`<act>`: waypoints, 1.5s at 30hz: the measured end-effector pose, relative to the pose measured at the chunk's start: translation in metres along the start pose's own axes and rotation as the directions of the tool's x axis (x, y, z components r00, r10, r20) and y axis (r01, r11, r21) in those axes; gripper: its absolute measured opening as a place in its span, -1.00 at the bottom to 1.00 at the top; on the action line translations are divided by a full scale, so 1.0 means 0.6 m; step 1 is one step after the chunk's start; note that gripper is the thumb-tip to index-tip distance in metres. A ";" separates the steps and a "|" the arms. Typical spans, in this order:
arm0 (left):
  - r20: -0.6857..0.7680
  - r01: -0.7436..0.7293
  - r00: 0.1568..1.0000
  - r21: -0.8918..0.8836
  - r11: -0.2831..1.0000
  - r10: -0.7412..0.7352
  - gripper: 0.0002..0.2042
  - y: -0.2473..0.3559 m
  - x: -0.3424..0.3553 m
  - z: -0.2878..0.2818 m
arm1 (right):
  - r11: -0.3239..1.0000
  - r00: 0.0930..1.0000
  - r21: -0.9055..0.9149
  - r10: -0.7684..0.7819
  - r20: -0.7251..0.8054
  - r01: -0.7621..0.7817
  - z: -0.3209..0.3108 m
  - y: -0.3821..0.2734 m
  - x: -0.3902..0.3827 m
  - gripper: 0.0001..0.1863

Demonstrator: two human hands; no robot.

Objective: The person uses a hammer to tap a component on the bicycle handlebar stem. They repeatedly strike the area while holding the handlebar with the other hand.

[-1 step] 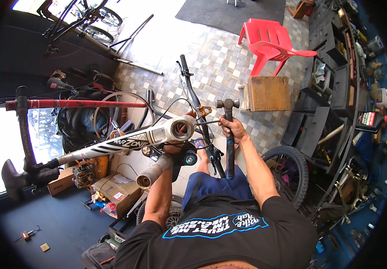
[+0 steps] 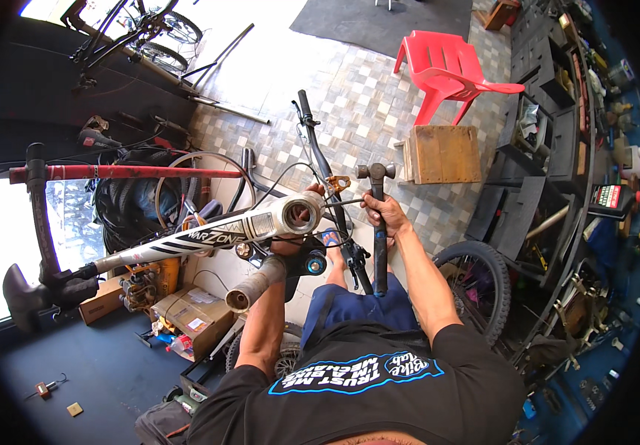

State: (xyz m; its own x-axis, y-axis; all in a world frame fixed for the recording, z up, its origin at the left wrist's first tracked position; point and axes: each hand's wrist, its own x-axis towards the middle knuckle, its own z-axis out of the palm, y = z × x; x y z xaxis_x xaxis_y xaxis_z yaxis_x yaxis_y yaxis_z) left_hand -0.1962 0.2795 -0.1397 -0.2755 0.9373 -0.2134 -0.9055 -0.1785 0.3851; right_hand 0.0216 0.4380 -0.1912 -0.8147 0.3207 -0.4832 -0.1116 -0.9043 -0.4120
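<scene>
A white and black bicycle frame [image 2: 212,236] lies across in front of me, the open round end of its head tube [image 2: 301,213] facing up. My left hand [image 2: 288,245] is closed around the frame behind that tube, largely hidden by it; a few fingertips show at its far side. In my right hand [image 2: 386,216] is a hammer [image 2: 380,256], its head up and its dark handle hanging down. A thin dark rod [image 2: 343,202] runs from the right fingers toward the head tube; its far tip is hard to make out. Below the frame sticks out a worn metal tube [image 2: 254,283].
Handlebars [image 2: 320,152] with cables stand just beyond the frame. A red tube [image 2: 123,172] and a black saddle [image 2: 20,291] are at left. A wheel [image 2: 475,285], wooden box [image 2: 444,154] and red chair [image 2: 446,70] are at right, beside dark shelving [image 2: 535,170]. Cardboard boxes [image 2: 197,315] sit lower left.
</scene>
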 end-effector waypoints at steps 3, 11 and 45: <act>-0.126 -0.074 0.987 0.169 0.983 0.096 -0.41 -0.010 -0.008 0.024 | 0.997 1.000 0.074 -0.009 0.007 0.008 0.010 0.003 0.004 -0.83; -0.118 -0.104 0.980 0.388 0.916 0.161 -0.41 0.010 -0.027 0.050 | 0.996 0.990 0.028 0.086 0.113 -0.089 0.060 0.013 0.029 -0.78; -0.050 -0.105 0.986 0.567 0.817 0.162 -0.38 0.011 -0.027 0.058 | 0.976 0.978 0.200 0.044 0.206 -0.086 0.114 0.051 0.039 -0.77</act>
State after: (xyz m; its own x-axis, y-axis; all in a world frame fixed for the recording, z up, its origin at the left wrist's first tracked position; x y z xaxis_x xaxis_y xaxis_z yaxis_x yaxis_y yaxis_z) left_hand -0.1869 0.2737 -0.1026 -0.4339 0.8801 -0.1926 -0.5274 -0.0749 0.8463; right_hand -0.0396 0.3985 -0.1623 -0.9185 0.2160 -0.3312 -0.1529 -0.9665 -0.2062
